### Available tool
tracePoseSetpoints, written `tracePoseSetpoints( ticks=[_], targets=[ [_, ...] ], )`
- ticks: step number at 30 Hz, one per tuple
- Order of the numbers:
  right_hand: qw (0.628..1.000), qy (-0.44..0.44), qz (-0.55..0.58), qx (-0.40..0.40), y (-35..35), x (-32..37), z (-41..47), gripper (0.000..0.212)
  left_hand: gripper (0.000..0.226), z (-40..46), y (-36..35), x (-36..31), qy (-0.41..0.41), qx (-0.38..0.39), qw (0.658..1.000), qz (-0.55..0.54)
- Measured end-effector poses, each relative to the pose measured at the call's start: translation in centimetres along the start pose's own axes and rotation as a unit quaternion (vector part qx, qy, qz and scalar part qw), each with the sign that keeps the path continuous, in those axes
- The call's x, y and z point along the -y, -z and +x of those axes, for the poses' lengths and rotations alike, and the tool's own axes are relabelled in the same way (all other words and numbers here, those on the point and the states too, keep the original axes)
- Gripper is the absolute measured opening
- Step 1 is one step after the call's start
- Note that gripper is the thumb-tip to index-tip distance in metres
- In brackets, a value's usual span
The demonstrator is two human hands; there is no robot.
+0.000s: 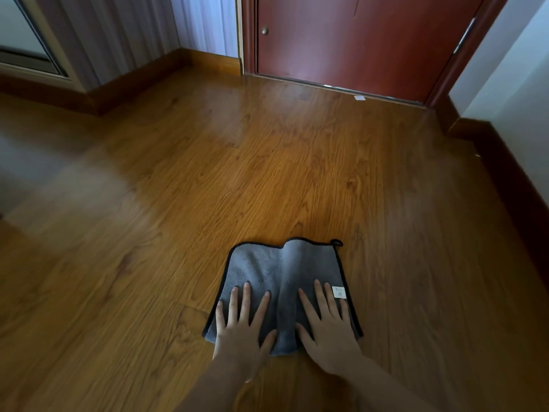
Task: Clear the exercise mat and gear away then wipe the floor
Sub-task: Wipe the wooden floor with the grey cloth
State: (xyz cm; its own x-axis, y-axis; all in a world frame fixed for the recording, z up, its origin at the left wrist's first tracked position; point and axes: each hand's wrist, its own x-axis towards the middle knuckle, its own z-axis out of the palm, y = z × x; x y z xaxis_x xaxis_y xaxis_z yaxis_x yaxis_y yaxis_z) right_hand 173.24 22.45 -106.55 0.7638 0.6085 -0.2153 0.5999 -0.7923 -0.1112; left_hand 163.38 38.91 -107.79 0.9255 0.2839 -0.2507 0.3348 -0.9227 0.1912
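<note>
Two hands, left hand (242, 325) and right hand (328, 330), flat, fingers spread, pressing grey cloth (282, 272) onto wooden floor (267, 173). Cloth extends ahead of fingertips. Good practice: even palm pressure, overlapping strokes forward, cloth kept unfolded.

Cloth (282, 272) – grey plush microfibre, matt; floor (267, 173) – glossy wood-grain planks.

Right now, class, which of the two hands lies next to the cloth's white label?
The right hand: the white label sits at its outer fingertips on the grey cloth. The left hand presses the label-free side.
</note>
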Motion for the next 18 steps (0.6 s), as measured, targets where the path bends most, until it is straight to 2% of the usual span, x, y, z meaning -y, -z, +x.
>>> tracePoseSetpoints(
  ticks=[3,5,7,9,13,18],
  targets=[
    [1.0,0.009,0.025,-0.007,-0.4,-0.1,-0.2,0.062,0.07,-0.4,1.7,0.2,-0.01,-0.027,0.999,0.035],
    [0.999,0.039,0.021,-0.022,-0.4,-0.5,0.1,0.072,0.073,-0.4,1.9,1.0,-0.034,0.002,0.998,0.056],
    [0.998,0.06,0.029,-0.021,-0.1,-1.1,0.1,0.082,0.072,-0.4,1.9,1.2,-0.038,-0.022,0.997,0.056],
    [0.999,0.025,0.036,-0.01,0.5,-1.9,-0.2,0.084,0.07,-0.7,2.3,0.3,0.004,-0.012,0.998,0.059],
    [0.99,-0.108,0.069,-0.061,-0.5,-2.9,-3.0,0.084,0.07,-0.7,2.1,-2.7,0.041,0.051,0.997,0.044],
    [0.982,-0.158,0.08,-0.071,-0.6,-3.2,-3.8,0.062,0.067,-1.1,1.2,-5.6,0.013,0.058,0.998,0.029]
  ],
)
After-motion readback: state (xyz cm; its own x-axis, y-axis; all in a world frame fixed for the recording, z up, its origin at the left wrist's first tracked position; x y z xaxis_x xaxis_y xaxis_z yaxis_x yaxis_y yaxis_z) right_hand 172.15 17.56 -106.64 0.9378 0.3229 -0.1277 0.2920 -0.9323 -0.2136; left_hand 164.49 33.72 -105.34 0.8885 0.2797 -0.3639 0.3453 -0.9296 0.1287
